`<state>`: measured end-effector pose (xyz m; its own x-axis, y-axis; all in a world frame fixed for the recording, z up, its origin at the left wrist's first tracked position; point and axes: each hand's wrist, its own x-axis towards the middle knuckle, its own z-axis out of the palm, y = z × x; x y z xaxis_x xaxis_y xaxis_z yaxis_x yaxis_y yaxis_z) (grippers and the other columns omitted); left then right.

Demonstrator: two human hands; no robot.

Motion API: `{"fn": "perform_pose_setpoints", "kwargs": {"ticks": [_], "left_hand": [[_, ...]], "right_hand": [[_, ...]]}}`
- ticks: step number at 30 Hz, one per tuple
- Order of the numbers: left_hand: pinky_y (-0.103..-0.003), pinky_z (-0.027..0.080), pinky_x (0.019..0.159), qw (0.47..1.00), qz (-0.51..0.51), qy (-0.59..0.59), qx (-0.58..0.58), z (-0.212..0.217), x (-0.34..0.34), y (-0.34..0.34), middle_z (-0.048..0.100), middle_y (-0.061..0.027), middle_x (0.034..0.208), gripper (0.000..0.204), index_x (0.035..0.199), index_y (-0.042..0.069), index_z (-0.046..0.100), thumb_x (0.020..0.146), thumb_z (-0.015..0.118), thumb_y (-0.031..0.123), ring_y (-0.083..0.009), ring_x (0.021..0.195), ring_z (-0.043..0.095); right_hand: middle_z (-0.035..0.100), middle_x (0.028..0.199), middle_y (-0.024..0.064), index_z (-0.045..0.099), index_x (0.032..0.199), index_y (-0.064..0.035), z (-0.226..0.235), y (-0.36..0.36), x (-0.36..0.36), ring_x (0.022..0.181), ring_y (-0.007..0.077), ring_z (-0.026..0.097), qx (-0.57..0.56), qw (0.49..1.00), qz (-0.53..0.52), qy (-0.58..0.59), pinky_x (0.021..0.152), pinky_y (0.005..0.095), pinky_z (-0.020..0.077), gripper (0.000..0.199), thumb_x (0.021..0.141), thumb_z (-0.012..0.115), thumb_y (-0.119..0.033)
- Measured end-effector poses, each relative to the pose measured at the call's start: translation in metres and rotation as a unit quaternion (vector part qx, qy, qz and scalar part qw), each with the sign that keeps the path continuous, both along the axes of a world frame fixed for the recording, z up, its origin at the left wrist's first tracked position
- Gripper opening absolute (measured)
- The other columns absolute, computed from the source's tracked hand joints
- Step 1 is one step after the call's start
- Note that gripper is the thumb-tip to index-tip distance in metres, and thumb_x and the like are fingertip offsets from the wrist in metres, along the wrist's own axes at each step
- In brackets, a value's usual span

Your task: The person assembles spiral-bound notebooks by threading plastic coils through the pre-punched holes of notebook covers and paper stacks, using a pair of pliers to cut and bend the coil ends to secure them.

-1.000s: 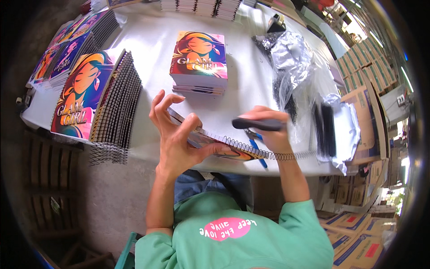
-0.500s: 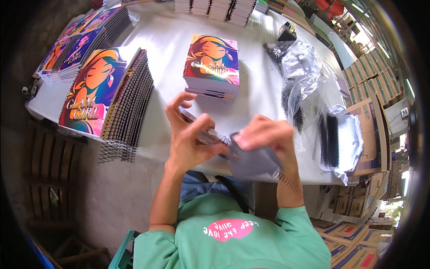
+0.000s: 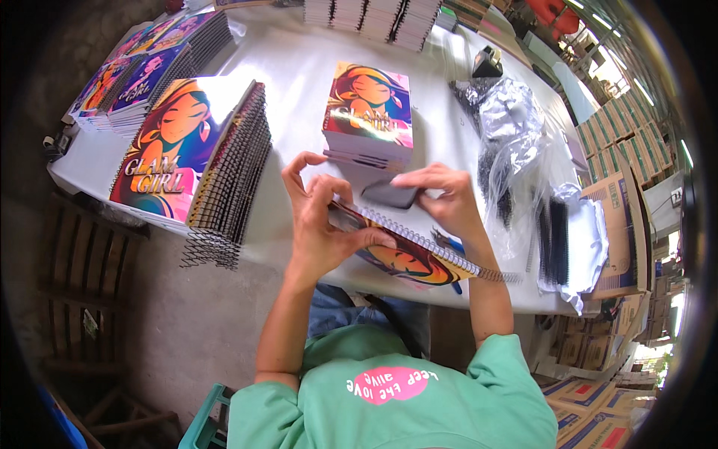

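Note:
A spiral notebook [image 3: 419, 260] with a colourful cartoon cover and a wire spine lies tilted at the near edge of the white table [image 3: 292, 67]. My left hand [image 3: 320, 224] grips its left end, thumb on the cover and fingers curled over the top. Just right of it, my right hand [image 3: 443, 198] pinches a dark grey flat sheet [image 3: 389, 196] against the notebook's far side. Both hands sit directly in front of a short stack of like notebooks [image 3: 368, 112].
A tall stack of bound notebooks [image 3: 191, 150] stands at left, with more stacks [image 3: 142, 71] beyond and along the back [image 3: 374, 11]. Plastic bags of black wire coils [image 3: 512, 131] [image 3: 561, 239] lie at right, near cardboard boxes [image 3: 621, 217]. A wooden chair [image 3: 82, 299] is lower left.
My right hand no longer holds a dark object above the notebook; a grey sheet swung up in front, and is now pressed low at the notebook's far side. The view shifted slightly.

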<state>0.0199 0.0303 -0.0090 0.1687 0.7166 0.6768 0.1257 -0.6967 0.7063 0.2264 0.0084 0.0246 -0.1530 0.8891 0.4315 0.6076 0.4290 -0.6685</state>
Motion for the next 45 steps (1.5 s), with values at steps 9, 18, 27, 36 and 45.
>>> {"fn": "perform_pose_setpoints", "kwargs": {"ticks": [9, 18, 27, 36, 45], "left_hand": [[-0.030, 0.047, 0.071, 0.968, -0.076, -0.175, -0.160, -0.015, 0.000, 0.006, 0.037, -0.0109, 0.105, 0.083, 0.091, 0.006, 0.037, 0.036, 0.093, 0.033, -0.0215, 0.106, 0.039], [-0.027, 0.041, 0.078, 0.957, -0.113, -0.177, -0.202, -0.023, -0.001, 0.011, 0.033, -0.0097, 0.098, 0.081, 0.089, 0.004, 0.035, 0.039, 0.092, 0.035, -0.0222, 0.104, 0.036], [-0.018, 0.036, 0.056, 0.924, -0.145, -0.245, -0.254, -0.017, -0.022, -0.002, 0.048, 0.0032, 0.073, 0.019, 0.080, 0.002, 0.053, 0.078, 0.072, 0.005, -0.0036, 0.064, 0.044], [-0.022, 0.041, 0.059, 0.977, 0.078, -0.175, -0.094, 0.011, -0.007, -0.031, 0.050, -0.0017, 0.077, 0.028, 0.100, 0.003, 0.068, 0.073, 0.073, -0.001, -0.0097, 0.067, 0.049], [-0.022, 0.041, 0.064, 0.985, 0.123, -0.110, 0.047, 0.005, 0.002, -0.037, 0.052, -0.0041, 0.081, 0.033, 0.106, 0.000, 0.066, 0.074, 0.069, -0.005, -0.0119, 0.073, 0.050]], "right_hand": [[0.070, 0.089, 0.0120, 0.072, 0.091, -0.0076, 0.013, 0.000, -0.015, 0.077, 0.0182, 0.066, -0.011, 0.960, 0.195, 0.201, 0.067, 0.0263, 0.0497, 0.031, 0.067, 0.062, 0.009], [0.069, 0.088, 0.0104, 0.072, 0.091, -0.0081, 0.002, 0.021, -0.031, 0.077, 0.0218, 0.065, -0.011, 0.991, 0.130, -0.026, 0.070, 0.0307, 0.0514, 0.029, 0.065, 0.064, 0.001], [0.044, 0.135, 0.0187, 0.039, 0.136, -0.0059, -0.036, -0.083, 0.024, 0.124, 0.0344, 0.042, -0.123, 0.927, -0.266, -0.234, 0.101, 0.0452, 0.0340, 0.069, 0.078, 0.066, -0.033], [0.045, 0.106, 0.0169, 0.033, 0.140, -0.0046, -0.102, -0.159, 0.015, 0.100, 0.0306, 0.045, -0.039, 0.895, -0.401, -0.190, 0.090, 0.0400, 0.0363, 0.058, 0.093, 0.045, -0.037], [0.047, 0.111, 0.0140, 0.053, 0.128, -0.0194, 0.041, -0.116, -0.075, 0.106, 0.0311, 0.046, 0.059, 0.979, -0.150, -0.126, 0.090, 0.0398, 0.0354, 0.053, 0.078, 0.068, -0.028]]}}
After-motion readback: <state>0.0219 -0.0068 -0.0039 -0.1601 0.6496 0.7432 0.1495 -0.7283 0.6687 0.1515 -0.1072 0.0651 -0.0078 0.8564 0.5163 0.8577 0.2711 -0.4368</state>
